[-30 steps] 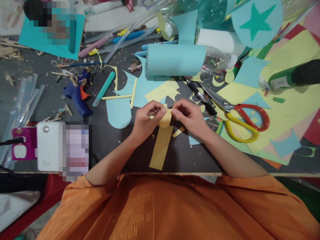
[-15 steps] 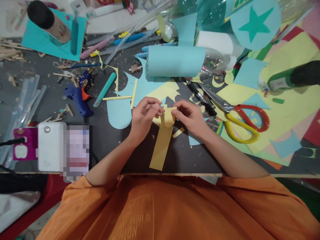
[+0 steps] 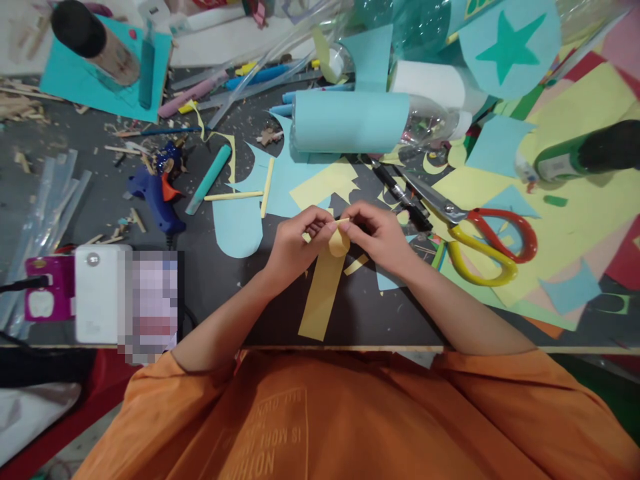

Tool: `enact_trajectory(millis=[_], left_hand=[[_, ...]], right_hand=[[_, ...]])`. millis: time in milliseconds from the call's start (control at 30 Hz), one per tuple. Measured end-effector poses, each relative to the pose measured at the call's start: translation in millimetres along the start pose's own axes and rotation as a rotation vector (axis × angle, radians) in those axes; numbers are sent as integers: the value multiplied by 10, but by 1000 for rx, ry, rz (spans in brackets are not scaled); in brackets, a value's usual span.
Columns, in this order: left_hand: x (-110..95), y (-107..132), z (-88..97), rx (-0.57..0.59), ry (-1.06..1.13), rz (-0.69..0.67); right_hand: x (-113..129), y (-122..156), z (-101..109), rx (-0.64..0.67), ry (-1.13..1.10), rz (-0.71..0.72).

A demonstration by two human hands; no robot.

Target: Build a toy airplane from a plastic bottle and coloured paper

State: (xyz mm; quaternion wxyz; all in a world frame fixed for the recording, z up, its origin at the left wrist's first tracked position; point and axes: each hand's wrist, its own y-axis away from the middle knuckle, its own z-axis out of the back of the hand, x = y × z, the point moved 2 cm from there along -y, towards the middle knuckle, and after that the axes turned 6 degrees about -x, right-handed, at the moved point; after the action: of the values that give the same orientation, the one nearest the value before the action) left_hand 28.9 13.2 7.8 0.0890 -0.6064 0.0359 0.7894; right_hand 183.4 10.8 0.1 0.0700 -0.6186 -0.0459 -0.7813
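Small yellow paper piece was up between the two hands, near the front-middle of the desk, rounded end hanging down. Left hand had its grip pinching the top edge of that piece, thumb against fingers; right hand pinched the same edge just beside it, so both grips were closed on one part. Yellow paper strip ran toward the person from under the piece in view; contact between the two, cannot tell. Left of the hands: light blue rounded cutout, with a thin yellow stick across its top and teal tube just beyond. Farther left, blue glue gun. Beyond the hands, clear bottle wrapped in light blue paper, lying on its side. Right: black pen, then scissors with one red and one yellow handle, blades apart, near paper scraps.
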Motion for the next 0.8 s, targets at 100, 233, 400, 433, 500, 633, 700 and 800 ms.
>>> enact_trajectory(millis=[100, 233, 400, 433, 500, 633, 700, 800], left_hand=[[-2, 4, 9, -2, -28, -8], [3, 12, 16, 28, -9, 23], [21, 9, 14, 14, 48, 100], [23, 6, 15, 0, 64, 117], [23, 0, 17, -22, 91, 135], [7, -2, 17, -3, 103, 125], [2, 1, 18, 9, 96, 118], [10, 2, 22, -7, 91, 113]], right_hand=[[8, 2, 2, 8, -13, 7], [20, 7, 16, -3, -37, 41], [9, 4, 29, -38, -50, 38], [4, 2, 26, -35, -58, 32], [-5, 0, 16, -20, -65, 26], [3, -6, 8, -31, -82, 11], [14, -10, 13, -59, -122, -14], [25, -10, 24, -79, -152, -36]])
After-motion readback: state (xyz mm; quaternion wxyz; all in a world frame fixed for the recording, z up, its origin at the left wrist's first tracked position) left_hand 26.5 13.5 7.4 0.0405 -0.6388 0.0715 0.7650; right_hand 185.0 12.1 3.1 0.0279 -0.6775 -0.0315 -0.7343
